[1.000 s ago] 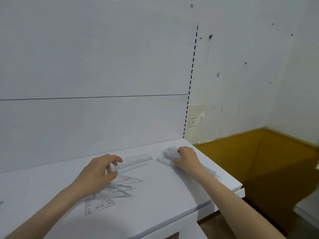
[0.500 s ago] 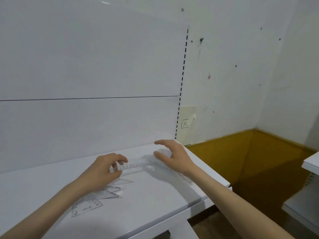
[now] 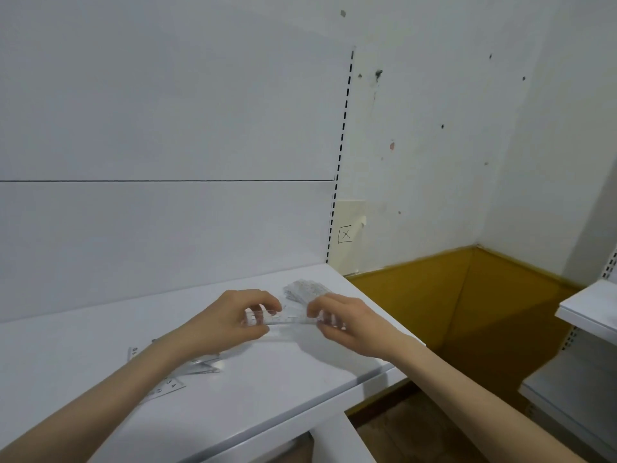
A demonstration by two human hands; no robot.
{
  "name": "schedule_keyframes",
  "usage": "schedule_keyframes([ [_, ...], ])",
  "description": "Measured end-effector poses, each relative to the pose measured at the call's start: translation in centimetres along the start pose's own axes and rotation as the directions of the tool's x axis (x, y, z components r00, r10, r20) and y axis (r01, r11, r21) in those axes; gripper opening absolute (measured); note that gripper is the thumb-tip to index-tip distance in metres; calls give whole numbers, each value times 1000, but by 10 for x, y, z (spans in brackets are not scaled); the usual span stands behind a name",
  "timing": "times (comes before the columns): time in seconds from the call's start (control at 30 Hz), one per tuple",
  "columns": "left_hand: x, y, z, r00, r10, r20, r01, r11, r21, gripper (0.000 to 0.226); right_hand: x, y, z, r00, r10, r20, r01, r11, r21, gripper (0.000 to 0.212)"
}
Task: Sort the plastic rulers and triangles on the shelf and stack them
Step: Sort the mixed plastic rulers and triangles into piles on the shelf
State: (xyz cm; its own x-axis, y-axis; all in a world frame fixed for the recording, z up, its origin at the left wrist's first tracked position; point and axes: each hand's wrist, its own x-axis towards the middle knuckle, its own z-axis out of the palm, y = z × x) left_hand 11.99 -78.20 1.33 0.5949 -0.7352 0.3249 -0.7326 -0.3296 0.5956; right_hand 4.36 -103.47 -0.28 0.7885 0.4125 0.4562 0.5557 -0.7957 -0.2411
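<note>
Leftmost, several clear triangles point(image 3: 203, 367) lie overlapped on the white shelf point(image 3: 267, 379), partly under the left forearm; a graduated edge point(image 3: 167, 389) pokes out beside them, on which the numerals 3 and 4 can be made out, the other figures being too small to read; no brand shows. At centre, the left hand point(image 3: 233, 315) has its fingers curled, thumb and fingertips pinching one end of a clear ruler point(image 3: 288, 320); the right hand point(image 3: 347, 320) pinches the other end likewise, so the ruler hangs level just above the shelf. Behind the right hand, toward the shelf's back right corner, sits the ruler pile point(image 3: 305, 290), slightly fanned. Step in hand, as judged: carrying one sorted ruler to that pile, the triangles not yet stacked. The next move calls for squaring the ruler over the pile, lowering it flat, then letting go at both ends without skewing what lies beneath. Farther right, a cream wall patch point(image 3: 350, 222) bears a hand-drawn boxed X point(image 3: 345, 234).
</note>
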Motion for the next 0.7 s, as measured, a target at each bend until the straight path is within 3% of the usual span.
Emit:
schedule_keyframes([
  [0.1,-3,-19,-5,996,-91,-24,93,990,103,40,-7,16,-6,981,168,-101,-162,985,68,16],
  [0.2,-17,-41,-12,975,-205,-84,218,958,185,41,-7,37,-1,887,421,-188,-417,907,59,22],
  [0.33,-40,-55,-22,965,-247,-93,262,942,212,37,3,58,21,767,634,-100,-637,771,2,23],
  [0.4,-48,-58,-27,962,-254,-98,271,933,236,36,6,63,29,748,663,-33,-664,745,-71,29],
  [0.5,-55,-62,-35,958,-265,-112,285,925,251,34,6,60,33,783,621,-17,-606,758,-240,35],
  [0.7,-69,-63,-46,954,-274,-120,298,908,296,27,10,55,28,797,599,-76,-595,760,-261,39],
])
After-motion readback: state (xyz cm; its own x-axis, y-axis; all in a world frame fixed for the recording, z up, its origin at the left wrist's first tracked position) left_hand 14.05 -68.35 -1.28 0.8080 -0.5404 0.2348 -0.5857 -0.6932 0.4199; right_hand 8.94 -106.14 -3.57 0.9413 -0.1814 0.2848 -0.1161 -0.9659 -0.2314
